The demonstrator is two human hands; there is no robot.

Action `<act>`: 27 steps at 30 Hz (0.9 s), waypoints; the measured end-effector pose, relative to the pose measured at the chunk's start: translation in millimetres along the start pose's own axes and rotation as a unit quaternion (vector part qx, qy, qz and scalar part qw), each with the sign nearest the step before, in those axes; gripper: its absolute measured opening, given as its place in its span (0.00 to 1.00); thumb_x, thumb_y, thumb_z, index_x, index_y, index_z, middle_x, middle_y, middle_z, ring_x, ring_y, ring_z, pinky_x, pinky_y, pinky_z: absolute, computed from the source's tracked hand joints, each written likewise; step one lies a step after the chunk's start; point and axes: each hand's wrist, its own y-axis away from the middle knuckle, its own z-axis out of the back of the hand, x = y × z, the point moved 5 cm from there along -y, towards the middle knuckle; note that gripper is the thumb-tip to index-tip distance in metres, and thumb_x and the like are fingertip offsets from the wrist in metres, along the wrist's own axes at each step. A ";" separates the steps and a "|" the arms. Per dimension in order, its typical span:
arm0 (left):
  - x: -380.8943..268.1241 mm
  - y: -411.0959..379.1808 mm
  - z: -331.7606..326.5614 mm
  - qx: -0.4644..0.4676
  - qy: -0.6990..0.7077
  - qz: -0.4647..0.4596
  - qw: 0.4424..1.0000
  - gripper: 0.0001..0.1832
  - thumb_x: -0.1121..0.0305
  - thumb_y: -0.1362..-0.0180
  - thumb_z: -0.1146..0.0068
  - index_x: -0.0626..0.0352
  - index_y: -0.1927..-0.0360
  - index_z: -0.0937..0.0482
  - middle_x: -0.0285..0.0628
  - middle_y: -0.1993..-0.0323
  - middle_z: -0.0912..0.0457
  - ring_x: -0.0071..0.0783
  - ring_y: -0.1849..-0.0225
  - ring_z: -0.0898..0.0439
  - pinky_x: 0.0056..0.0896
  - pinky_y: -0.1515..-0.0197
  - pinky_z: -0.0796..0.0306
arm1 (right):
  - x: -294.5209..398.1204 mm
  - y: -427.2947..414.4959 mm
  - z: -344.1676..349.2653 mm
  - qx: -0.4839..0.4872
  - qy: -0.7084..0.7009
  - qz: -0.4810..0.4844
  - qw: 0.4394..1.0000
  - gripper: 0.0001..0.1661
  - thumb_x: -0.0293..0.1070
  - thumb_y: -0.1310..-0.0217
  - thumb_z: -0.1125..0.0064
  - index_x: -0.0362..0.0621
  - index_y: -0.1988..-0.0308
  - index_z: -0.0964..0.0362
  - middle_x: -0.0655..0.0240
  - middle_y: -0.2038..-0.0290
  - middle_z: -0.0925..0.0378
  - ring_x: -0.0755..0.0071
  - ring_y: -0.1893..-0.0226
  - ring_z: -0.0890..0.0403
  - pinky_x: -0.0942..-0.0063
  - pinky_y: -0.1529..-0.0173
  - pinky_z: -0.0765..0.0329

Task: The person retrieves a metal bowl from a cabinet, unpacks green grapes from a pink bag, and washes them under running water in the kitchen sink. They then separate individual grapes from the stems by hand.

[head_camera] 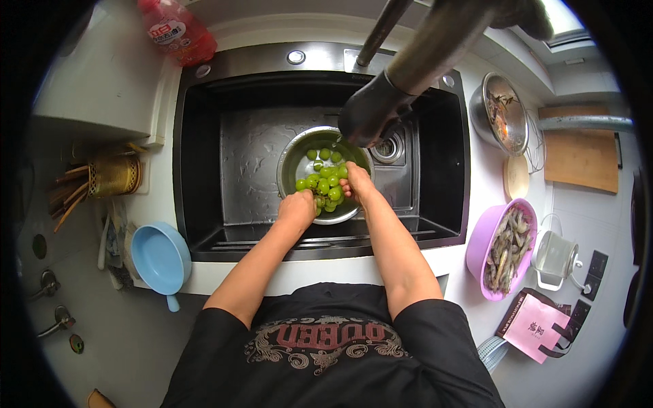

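A bunch of green grapes [325, 184] is between my hands, over a round metal bowl [286, 153] that stands in the sink [250, 153]. My left hand [298, 208] grips the bunch at its near left side, where stems show; the fingertips are hidden. At the bunch's right side, my right hand [358, 182] has curled fingers around a grape, partly hidden by the hand itself. Several loose grapes [325, 153] lie in the far part of the bowl. The faucet head [370, 109] hangs over the bowl's far right rim.
Right of the sink are a metal bowl of scraps [479, 112], a purple basin of shrimp [477, 245], a cutting board [581, 158], a glass kettle [556, 252] and a pink bag [535, 324]. Left are a blue pan [160, 255], a chopstick holder [115, 176] and a red detergent bottle [178, 35].
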 end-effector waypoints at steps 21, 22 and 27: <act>-6.0 5.6 -4.7 0.007 -0.006 0.015 1.000 0.09 0.72 0.51 0.57 0.64 0.74 0.24 0.54 0.74 0.22 0.50 0.69 0.21 0.45 0.64 0.28 | 27.5 73.1 -54.3 -0.010 0.583 0.400 0.707 0.19 0.32 0.58 0.45 0.35 0.63 0.35 0.49 0.64 0.31 0.48 0.63 0.27 0.59 0.58 0.29; -5.0 5.5 -5.2 0.006 -0.004 0.016 1.000 0.09 0.72 0.51 0.57 0.64 0.74 0.24 0.54 0.74 0.22 0.50 0.69 0.21 0.45 0.64 0.28 | 26.0 72.7 -54.8 -0.009 0.581 0.393 0.712 0.19 0.32 0.58 0.45 0.36 0.63 0.35 0.49 0.64 0.31 0.47 0.63 0.27 0.58 0.59 0.28; -2.9 6.0 -7.0 0.007 -0.010 0.012 1.000 0.10 0.71 0.51 0.57 0.64 0.75 0.24 0.54 0.74 0.22 0.50 0.70 0.21 0.46 0.64 0.28 | 18.4 69.0 -55.6 -0.048 0.609 0.354 0.708 0.22 0.36 0.58 0.42 0.36 0.61 0.34 0.48 0.63 0.31 0.49 0.62 0.26 0.59 0.59 0.28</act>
